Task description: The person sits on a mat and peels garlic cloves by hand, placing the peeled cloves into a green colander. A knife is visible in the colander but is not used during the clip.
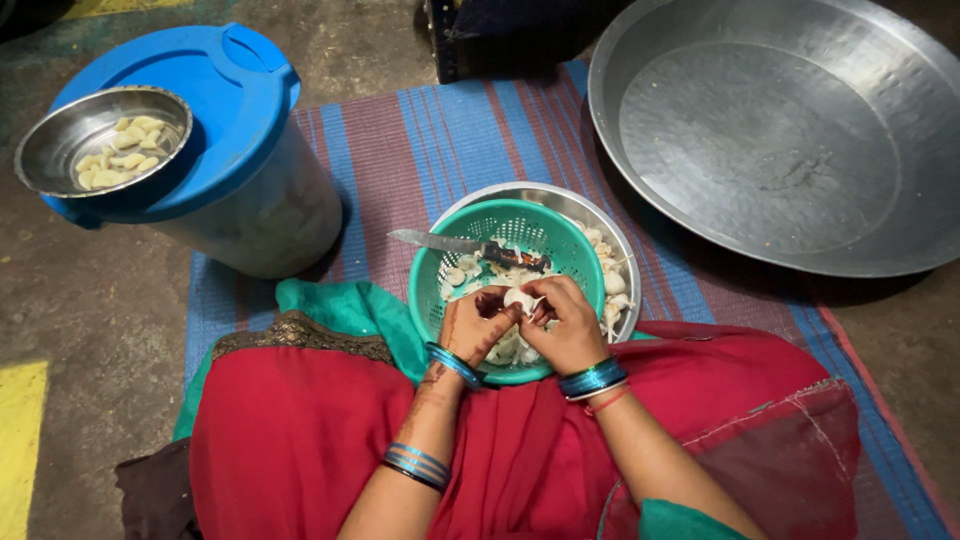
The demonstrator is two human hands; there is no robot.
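Two hands meet just below the centre of the frame, over the near rim of a green plastic colander (540, 222). The left hand (470, 330) and the right hand (568, 325) both pinch one garlic clove (519, 297) between thumb and fingertips; each grip is pressed together on it. The clove sits between the two hands, touching both, a little nearer the right thumb (its long axis is hard to tell, as fingers cover most of it).

One knife (470, 246) lies across the colander, blade pointing to the left of the frame, handle toward the middle. The colander rests inside one steel bowl (618, 236) holding unpeeled garlic. One small steel bowl (60, 135) of peeled cloves stands on a blue-lidded container (240, 90) at upper left. One large steel pan (900, 130) fills the upper right. Everything sits on a striped mat (440, 140) on the floor.
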